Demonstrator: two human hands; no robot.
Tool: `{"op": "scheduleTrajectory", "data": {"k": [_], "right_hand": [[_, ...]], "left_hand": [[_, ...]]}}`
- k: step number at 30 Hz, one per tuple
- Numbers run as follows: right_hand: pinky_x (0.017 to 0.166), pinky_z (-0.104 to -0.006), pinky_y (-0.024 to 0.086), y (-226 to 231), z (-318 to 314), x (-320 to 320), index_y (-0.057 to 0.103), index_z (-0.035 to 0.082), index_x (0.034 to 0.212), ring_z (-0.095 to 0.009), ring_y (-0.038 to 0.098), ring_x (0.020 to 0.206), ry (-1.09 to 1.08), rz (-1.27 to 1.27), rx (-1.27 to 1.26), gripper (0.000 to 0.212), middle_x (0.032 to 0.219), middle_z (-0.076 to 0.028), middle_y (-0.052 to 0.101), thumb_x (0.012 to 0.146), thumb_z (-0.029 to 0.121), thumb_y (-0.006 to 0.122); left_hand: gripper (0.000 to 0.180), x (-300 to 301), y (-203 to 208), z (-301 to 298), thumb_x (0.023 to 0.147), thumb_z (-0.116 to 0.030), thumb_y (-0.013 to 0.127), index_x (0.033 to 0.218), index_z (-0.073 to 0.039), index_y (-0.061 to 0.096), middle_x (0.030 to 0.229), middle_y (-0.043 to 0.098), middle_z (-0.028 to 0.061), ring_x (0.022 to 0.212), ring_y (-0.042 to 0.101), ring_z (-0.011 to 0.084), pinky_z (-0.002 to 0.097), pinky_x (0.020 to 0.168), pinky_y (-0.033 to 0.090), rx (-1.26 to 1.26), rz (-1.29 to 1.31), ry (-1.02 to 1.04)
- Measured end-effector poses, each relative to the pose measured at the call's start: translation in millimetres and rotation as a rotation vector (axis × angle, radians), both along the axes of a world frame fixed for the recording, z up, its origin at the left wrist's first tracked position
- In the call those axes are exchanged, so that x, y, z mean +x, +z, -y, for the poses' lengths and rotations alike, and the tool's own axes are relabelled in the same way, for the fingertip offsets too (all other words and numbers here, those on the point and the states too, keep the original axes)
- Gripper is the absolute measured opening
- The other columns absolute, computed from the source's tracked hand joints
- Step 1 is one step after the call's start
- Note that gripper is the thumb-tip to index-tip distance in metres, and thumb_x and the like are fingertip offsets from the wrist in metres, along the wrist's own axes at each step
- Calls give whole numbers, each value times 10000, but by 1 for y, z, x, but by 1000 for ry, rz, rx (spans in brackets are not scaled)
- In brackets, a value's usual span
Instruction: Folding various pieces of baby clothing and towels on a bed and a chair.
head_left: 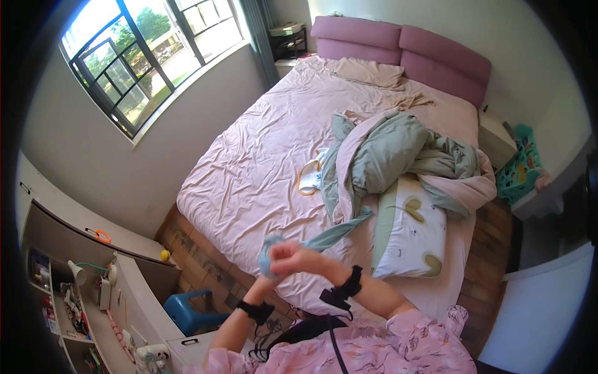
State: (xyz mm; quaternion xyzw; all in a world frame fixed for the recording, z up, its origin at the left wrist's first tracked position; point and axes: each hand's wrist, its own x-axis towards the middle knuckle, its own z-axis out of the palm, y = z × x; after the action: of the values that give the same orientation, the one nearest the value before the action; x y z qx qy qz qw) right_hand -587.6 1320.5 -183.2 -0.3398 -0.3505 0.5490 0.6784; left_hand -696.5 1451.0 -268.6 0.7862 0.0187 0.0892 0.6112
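My right hand (291,258) is closed on a light blue-green cloth (336,235), its fingers pinched together above the near edge of the bed. Close beneath it, my left hand (269,280) is mostly hidden by the bunched end of that cloth, which seems wrapped around it; its fingers do not show. From my hands a long, narrow length of the cloth stretches right, toward a crumpled green and pink quilt (389,153). Whether the cloth is a garment cannot be told. Black bands circle both my wrists.
The bed (243,162) has a wrinkled pink sheet. A patterned pillow (414,230) and a white cloth with orange trim (309,177) lie near the quilt. A blue stool (192,311) and a cluttered desk (134,293) stand at left, a turquoise basket (522,163) at right.
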Motion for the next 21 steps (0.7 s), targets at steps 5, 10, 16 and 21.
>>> {"op": "scheduleTrajectory", "data": {"k": [5, 10, 16, 21], "right_hand": [[677, -219, 444, 67, 15, 39, 547, 67, 855, -88, 535, 699, -745, 335, 81, 36, 772, -1, 552, 848, 103, 547], [658, -207, 437, 115, 21, 49, 554, 68, 851, -58, 526, 685, -935, 187, -30, 94, 726, 0, 555, 847, 160, 574], [439, -167, 372, 157, -11, 26, 466, 75, 835, -50, 486, 517, -949, 545, -231, 168, 673, 9, 529, 868, 217, 550], [438, -155, 314, 178, -42, 20, 489, 82, 869, -18, 436, 537, -797, 791, -320, 161, 652, 36, 514, 857, 221, 567]], "left_hand": [[167, 27, 28, -73, 814, -95, 526, 947, -8, 575, 898, 598, 77, 868, 572, 157, 311, 792, 470, -255, -252, -21], [216, 30, 116, -162, 834, -105, 442, 1001, -18, 548, 913, 583, 47, 851, 565, 132, 274, 733, 469, -381, 67, 97], [177, 26, 231, -201, 873, -145, 417, 969, -56, 537, 797, 518, -2, 751, 492, 72, 205, 665, 416, -624, 370, 1], [151, 11, 264, -214, 904, -135, 428, 988, -69, 534, 855, 560, 1, 774, 524, 61, 195, 685, 437, -361, 427, 263]]}}
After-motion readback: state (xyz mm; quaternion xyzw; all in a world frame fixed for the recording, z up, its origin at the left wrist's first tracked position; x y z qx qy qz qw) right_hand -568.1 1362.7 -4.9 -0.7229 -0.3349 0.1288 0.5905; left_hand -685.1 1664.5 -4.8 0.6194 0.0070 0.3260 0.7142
